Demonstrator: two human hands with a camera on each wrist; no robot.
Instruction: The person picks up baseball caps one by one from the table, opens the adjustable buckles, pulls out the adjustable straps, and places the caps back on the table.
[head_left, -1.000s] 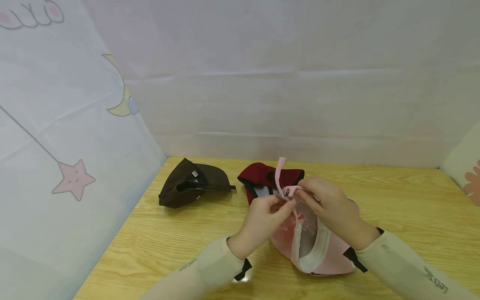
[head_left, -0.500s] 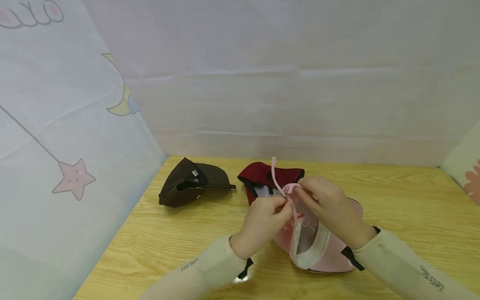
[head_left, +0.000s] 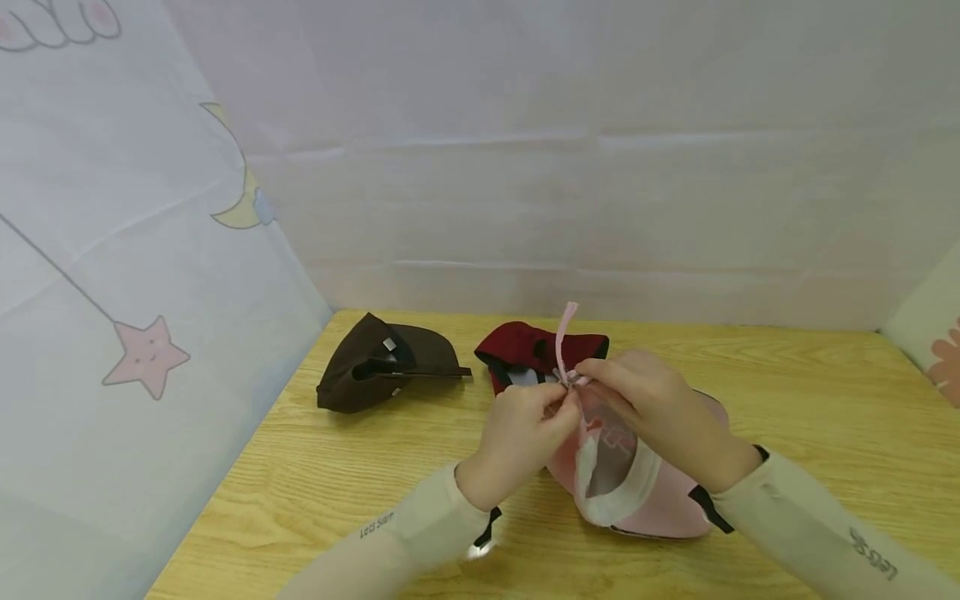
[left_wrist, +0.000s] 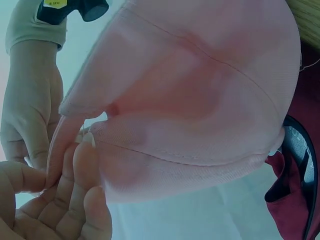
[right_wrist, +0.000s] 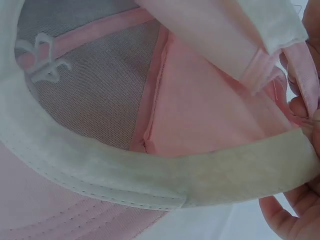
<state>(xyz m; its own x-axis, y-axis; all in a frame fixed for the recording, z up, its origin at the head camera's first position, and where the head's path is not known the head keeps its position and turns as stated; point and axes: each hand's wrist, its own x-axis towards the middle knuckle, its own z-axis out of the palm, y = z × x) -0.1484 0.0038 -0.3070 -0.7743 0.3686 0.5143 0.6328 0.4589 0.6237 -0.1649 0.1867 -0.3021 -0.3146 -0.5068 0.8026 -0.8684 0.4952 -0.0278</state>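
A pink baseball cap hangs tilted between both hands, its white sweatband and mesh lining facing the wearer. At its back, my left hand pinches the pink adjustment strap between thumb and fingers; its loose end sticks upward. Close beside it, my right hand pinches the other side of the closure, where a small clasp is mostly covered by fingertips. The left wrist view shows the cap's outer crown with the strap running between the fingers. In the right wrist view the sweatband crosses toward the fingers.
Behind the pink cap lies a dark red cap, partly covered by it. To the left, a dark brown cap rests on its side on the wooden table. A printed cloth wall stands along the table's far edge.
The strap's loose end has swung left and then back right, ending slightly higher. Both hands and the pink cap have risen a little in view. The other caps stay put.
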